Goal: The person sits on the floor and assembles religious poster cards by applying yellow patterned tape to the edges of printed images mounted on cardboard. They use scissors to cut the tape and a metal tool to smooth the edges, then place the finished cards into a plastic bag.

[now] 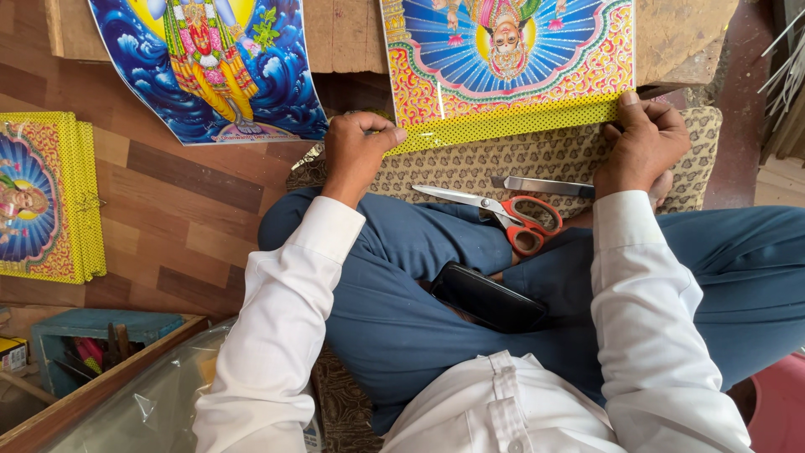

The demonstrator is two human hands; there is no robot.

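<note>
A colourful picture print with a yellow dotted border lies on a wooden board in front of me. My left hand presses on the left end of the yellow border strip, fingers curled. At the strip's right end, my right hand pinches the corner with thumb on top. Below the strip, red-handled scissors lie open on a patterned cushion, beside a flat metal blade.
A second print with a blue background lies to the left on the board. A stack of yellow-bordered prints rests on the wooden floor. A black phone sits on my lap. A blue box with tools and clear plastic sheet are at lower left.
</note>
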